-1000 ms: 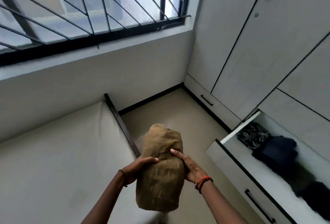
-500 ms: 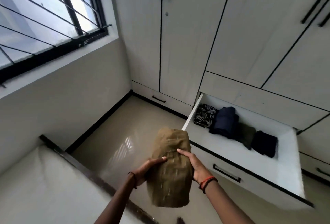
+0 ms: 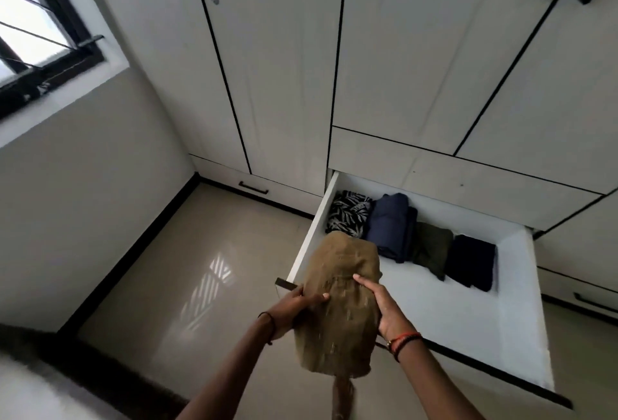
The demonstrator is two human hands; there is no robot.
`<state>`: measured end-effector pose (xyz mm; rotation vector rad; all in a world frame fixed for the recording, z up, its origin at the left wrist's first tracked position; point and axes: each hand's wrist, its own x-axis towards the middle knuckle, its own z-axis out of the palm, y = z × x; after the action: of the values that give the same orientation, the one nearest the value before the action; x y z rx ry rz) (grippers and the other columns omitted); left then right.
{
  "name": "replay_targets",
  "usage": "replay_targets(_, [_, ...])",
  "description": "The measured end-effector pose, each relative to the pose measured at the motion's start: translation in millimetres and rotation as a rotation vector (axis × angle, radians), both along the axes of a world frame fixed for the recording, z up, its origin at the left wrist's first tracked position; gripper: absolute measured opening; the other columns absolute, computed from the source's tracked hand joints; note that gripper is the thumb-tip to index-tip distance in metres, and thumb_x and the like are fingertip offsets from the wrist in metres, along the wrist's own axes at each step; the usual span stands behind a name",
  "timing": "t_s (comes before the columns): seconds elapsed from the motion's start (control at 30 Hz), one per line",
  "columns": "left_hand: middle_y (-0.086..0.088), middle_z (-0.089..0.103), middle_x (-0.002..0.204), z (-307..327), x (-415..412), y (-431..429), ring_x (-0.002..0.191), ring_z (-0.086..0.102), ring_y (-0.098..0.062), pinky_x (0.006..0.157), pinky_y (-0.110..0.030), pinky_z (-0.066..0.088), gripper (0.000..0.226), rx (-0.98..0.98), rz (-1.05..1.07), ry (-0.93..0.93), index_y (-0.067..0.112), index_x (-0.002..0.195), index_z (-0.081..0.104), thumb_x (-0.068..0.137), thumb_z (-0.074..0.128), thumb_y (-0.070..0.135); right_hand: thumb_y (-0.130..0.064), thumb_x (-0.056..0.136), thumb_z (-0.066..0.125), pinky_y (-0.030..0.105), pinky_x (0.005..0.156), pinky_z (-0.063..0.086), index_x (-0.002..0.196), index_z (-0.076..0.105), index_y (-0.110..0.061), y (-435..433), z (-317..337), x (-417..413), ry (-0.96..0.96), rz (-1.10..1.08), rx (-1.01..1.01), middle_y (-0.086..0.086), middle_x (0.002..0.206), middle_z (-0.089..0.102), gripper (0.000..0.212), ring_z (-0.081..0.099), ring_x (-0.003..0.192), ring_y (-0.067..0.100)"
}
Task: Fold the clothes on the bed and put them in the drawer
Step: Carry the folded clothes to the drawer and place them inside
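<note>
A folded brown cloth [image 3: 337,306] is held in front of me over the near left corner of the open white drawer [image 3: 454,312]. My left hand [image 3: 294,309] grips its left side, thumb on top. On the right side my right hand [image 3: 384,309] clasps it, fingers laid across the front. Inside the drawer, along the back, lie a black-and-white patterned garment [image 3: 347,214], a folded navy garment [image 3: 391,225], an olive one [image 3: 431,247] and a black one [image 3: 470,260]. The bed's corner [image 3: 40,389] shows at the bottom left.
White wardrobe doors [image 3: 401,51] with black handles rise behind the drawer. A closed low drawer [image 3: 250,185] is to the left. Glossy beige floor [image 3: 200,269] lies between bed and wardrobe. A barred window [image 3: 36,41] is at the upper left.
My view has swung right from the bed toward the wardrobe. Both hands have carried the brown cloth nearer to the open drawer, now over its left corner.
</note>
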<state>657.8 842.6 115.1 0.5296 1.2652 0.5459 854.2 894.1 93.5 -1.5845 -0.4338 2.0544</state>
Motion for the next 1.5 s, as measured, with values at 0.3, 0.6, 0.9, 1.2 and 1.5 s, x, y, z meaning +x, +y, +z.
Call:
replay_targets(0.3, [0.0, 0.054, 0.134, -86.3, 40.0, 130.6, 0.12, 0.054, -0.025, 0.105, -0.05, 0.041, 0.099, -0.085, -0.031, 0.101, 0.025, 0.131, 0.045, 0.048, 0.081, 0.066, -0.03, 0.082, 0.069, 0.043, 0.077, 0.054, 0.124, 0.06, -0.015, 124.7, -69.5, 38.4, -0.005, -0.044, -0.04, 0.016, 0.111, 0.069, 0.046, 0.065, 0.101, 0.035])
replay_targets(0.6, [-0.006, 0.05, 0.137, -184.0, 42.1, 211.0, 0.123, 0.049, -0.028, 0.104, -0.051, 0.04, 0.073, -0.131, -0.059, 0.197, 0.019, 0.136, 0.044, 0.075, 0.073, 0.046, -0.028, 0.084, 0.069, 0.042, 0.079, 0.053, 0.119, 0.06, -0.014, 196.2, -188.9, 44.1, -0.01, -0.062, -0.113, 0.015, 0.111, 0.069, 0.039, 0.065, 0.102, 0.032])
replay_targets(0.9, [-0.01, 0.043, 0.142, -300.7, 32.5, 228.5, 0.127, 0.044, -0.031, 0.109, -0.044, 0.036, 0.066, -0.196, -0.102, 0.345, 0.016, 0.142, 0.037, 0.086, 0.063, 0.041, -0.018, 0.081, 0.071, 0.038, 0.078, 0.056, 0.116, 0.064, -0.005, 212.6, -321.9, 23.7, -0.054, -0.053, -0.258, 0.02, 0.109, 0.068, 0.037, 0.067, 0.094, 0.031])
replay_targets(1.2, [-0.015, 0.041, 0.143, -355.8, 23.8, 231.0, 0.131, 0.04, -0.034, 0.11, -0.042, 0.033, 0.056, -0.099, -0.138, 0.513, 0.01, 0.143, 0.031, 0.093, 0.056, 0.015, -0.024, 0.077, 0.078, 0.049, 0.089, 0.053, 0.129, 0.054, -0.012, 218.6, -388.4, 6.2, -0.1, -0.017, -0.171, 0.013, 0.119, 0.066, 0.058, 0.066, 0.104, 0.03])
replay_targets(1.5, [-0.019, 0.048, 0.129, -371.2, 28.5, 218.3, 0.117, 0.049, -0.035, 0.097, -0.04, 0.04, 0.032, 0.1, -0.522, 1.134, 0.003, 0.127, 0.043, 0.097, 0.045, 0.015, -0.007, 0.078, 0.075, 0.048, 0.093, 0.051, 0.116, 0.054, -0.018, 217.0, -396.3, 0.0, -0.269, 0.114, -0.042, 0.011, 0.12, 0.064, 0.045, 0.064, 0.104, 0.027])
